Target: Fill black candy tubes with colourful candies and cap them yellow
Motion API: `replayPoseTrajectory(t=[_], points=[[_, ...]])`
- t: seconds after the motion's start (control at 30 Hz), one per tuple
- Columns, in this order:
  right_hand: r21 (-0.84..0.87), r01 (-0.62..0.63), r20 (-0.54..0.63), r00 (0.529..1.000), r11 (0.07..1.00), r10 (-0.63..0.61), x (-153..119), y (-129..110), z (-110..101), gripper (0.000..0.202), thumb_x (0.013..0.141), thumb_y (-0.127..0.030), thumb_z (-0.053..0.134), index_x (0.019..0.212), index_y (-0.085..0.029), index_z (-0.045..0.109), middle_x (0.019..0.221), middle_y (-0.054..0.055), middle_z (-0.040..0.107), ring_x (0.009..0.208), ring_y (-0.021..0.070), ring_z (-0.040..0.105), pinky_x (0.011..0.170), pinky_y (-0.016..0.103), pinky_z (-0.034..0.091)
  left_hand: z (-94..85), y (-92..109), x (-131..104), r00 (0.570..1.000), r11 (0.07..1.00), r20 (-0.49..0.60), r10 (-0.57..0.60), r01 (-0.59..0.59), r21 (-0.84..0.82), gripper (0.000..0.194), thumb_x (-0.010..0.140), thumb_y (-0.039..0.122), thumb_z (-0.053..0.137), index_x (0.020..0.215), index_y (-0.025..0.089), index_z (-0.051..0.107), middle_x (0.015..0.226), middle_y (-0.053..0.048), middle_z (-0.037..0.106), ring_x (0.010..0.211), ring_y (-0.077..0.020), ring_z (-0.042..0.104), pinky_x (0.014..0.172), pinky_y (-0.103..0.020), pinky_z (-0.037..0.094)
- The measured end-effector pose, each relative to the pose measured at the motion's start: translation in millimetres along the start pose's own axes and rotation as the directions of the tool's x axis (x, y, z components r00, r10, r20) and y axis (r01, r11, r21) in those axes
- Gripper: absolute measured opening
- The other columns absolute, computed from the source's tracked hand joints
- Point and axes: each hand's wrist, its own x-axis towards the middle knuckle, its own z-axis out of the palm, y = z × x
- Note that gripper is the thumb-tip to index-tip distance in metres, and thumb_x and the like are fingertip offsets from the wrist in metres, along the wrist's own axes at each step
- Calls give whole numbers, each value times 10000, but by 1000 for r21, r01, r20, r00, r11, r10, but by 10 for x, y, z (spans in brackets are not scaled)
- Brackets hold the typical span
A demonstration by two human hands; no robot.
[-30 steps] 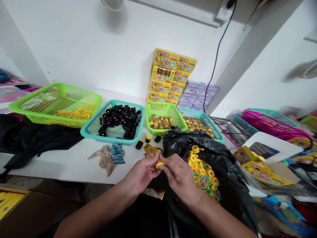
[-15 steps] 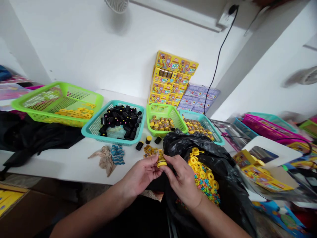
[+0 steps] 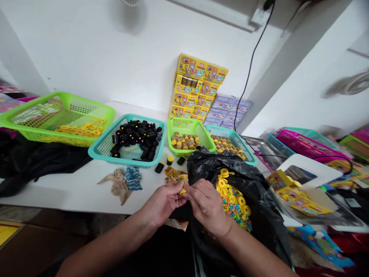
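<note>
Left hand point(image 3: 162, 201) and right hand point(image 3: 206, 204) pinch one small yellow piece point(image 3: 183, 191) between nearly closed fingers near the edge of the surface point(image 3: 83, 192), presumably steadying it from both sides, while the black bag point(image 3: 206, 166) gapes alongside, likely keeping yellow rings point(image 3: 233, 199) reachable.

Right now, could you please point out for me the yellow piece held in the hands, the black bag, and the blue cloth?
Yellow piece point(image 3: 183, 191): head view, on its visible yellow part.
Black bag point(image 3: 266, 213): head view, on its right side.
Blue cloth point(image 3: 133, 178): head view, on its striped middle.
</note>
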Motion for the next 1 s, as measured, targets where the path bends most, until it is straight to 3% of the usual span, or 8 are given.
replayPoseTrajectory(t=[0.17, 0.3, 0.43, 0.57, 0.67, 0.9, 1.0], points=[[83, -84, -48, 995, 993, 89, 26, 3, -10, 171, 893, -132, 584, 1019, -204, 673, 712, 28, 612, 695, 174, 564, 638, 322, 470, 0, 21, 1, 999, 998, -3, -46, 46, 44, 199, 806, 291, 719, 855, 108, 658, 749, -58, 687, 648, -131, 633, 627, -231, 464], [121, -123, -10, 992, 985, 125, 47, -13, -14, 158, 893, -145, 599, 1034, -198, 648, 800, 52, 646, 760, 184, 592, 682, 328, 501, -26, -2, 23, 1000, 1000, -23, 5, -6, -15, 163, 754, 216, 763, 832, 125, 653, 756, -17, 667, 639, -95, 607, 610, -195, 441], [123, -122, 42, 992, 985, 118, 26, -12, -8, 284, 914, -137, 564, 1185, -212, 603, 917, 80, 647, 837, 190, 613, 728, 333, 527, -29, 11, 23, 1000, 998, -2, 23, -23, -50, 123, 777, 198, 740, 829, 133, 648, 762, -11, 648, 659, -93, 605, 619, -195, 450], [149, -115, 22, 993, 982, 113, 8, 16, 18, 273, 918, -117, 547, 1155, -229, 622, 878, 65, 627, 800, 174, 606, 692, 312, 522, -30, 31, 24, 1000, 1000, -8, -8, 8, -20, 176, 858, 294, 663, 885, 121, 641, 777, -44, 659, 665, -122, 620, 618, -221, 473], [174, -107, 14, 994, 979, 107, 6, 22, 28, 240, 907, -109, 564, 1104, -224, 641, 829, 50, 617, 750, 161, 593, 652, 293, 508, -38, 6, 34, 1000, 1000, -28, -10, 10, -25, 137, 836, 236, 690, 860, 115, 630, 746, -36, 660, 623, -103, 604, 614, -205, 464], [120, -36, -25, 999, 992, 39, -30, -11, -4, 230, 888, -37, 521, 984, -201, 652, 747, 40, 593, 680, 150, 563, 593, 279, 470, -45, -51, 42, 999, 999, -25, -41, 41, -4, 187, 808, 276, 720, 849, 116, 634, 739, -44, 673, 607, -114, 611, 560, -202, 436], [73, -45, -7, 999, 996, 46, -34, -28, 3, 205, 892, -92, 568, 1063, -189, 627, 816, 63, 618, 736, 166, 587, 636, 299, 502, -53, -44, 41, 1000, 998, 4, 2, -2, -61, 126, 800, 208, 720, 846, 121, 640, 760, -26, 657, 626, -99, 604, 583, -196, 452]])
